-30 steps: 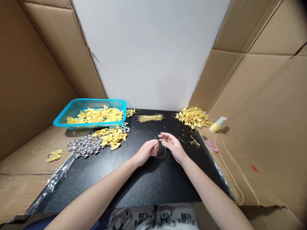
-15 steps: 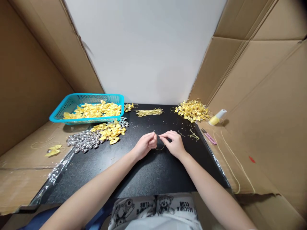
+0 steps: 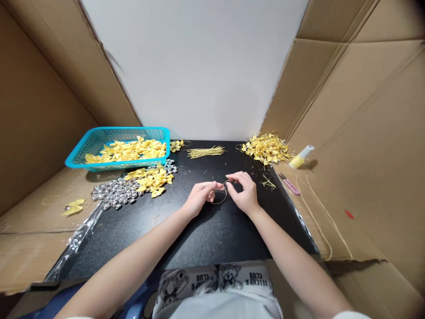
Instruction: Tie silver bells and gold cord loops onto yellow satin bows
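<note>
Over the middle of the black tabletop (image 3: 199, 235), my left hand (image 3: 200, 195) pinches a thin yellow cord (image 3: 219, 203) between thumb and forefinger. The cord hangs in a small loop below the fingertips. To its right my right hand (image 3: 245, 191) is curled, thumb and fingers at the upper part of the loop; the exact contact is too small to make out. Ahead of the hands lies a bundle of cut yellow cords (image 3: 206, 152). Yellow ribbon bows (image 3: 154, 179) and a spread of silver bells or beads (image 3: 116, 193) are left of my left hand.
A blue basket (image 3: 78, 161) of yellow bows stands at the back left. Finished-looking bows with cords (image 3: 265, 148) are heaped at the back right. Pink-handled snips (image 3: 292, 186), a thread spool (image 3: 300, 158) and long cord (image 3: 315, 217) lie on the right cardboard.
My fingers have shifted: the right hand has lifted and opened wider from its pinch, and the left forefinger has stretched out. The cord's loop now shows more plainly between the hands.
</note>
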Demonstrator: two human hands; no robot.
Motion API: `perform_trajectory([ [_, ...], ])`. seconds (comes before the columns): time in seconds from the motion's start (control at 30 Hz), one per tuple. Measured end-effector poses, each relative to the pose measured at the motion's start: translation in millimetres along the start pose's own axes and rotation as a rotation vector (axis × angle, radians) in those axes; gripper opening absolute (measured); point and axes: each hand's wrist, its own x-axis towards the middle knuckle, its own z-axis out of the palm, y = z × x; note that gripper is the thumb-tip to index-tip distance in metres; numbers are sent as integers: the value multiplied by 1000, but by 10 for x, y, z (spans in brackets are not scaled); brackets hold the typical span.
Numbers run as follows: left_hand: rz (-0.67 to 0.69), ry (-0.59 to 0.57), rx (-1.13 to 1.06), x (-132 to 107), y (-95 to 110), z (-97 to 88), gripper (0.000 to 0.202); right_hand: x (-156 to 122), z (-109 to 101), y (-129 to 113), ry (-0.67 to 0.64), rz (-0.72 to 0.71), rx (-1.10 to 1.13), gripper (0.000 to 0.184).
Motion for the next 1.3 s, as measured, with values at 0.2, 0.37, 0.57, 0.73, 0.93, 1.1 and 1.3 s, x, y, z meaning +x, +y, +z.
perform_trajectory([
  [0.2, -17, -143, 61, -40, 37, 10, 36, 11, 13, 49, -250, -59, 34, 22],
  [0.37, -29, -143, 14, -28, 25, 15, 36, -2, 43, 47, -282, -10, -37, 13],
  [0.57, 76, 1, -4, 31, -14, -2, 44, -29, 67, 33, -257, -24, -110, 10],
  [0.73, 158, 34, 182, 20, -45, -25, 43, -36, 56, 0, -218, -57, -149, 14],
  [0.93, 273, 12, 481, -67, -3, 14, 33, -39, 28, -36, -156, -108, -209, 16],
  [1.1, 357, 15, 627, -84, 35, 35, 31, -40, 30, -51, -175, -143, -215, 16],
  [1.3, 393, -18, 671, -126, 15, 79, 31, -52, 66, -37, -155, -15, -61, 12],
])
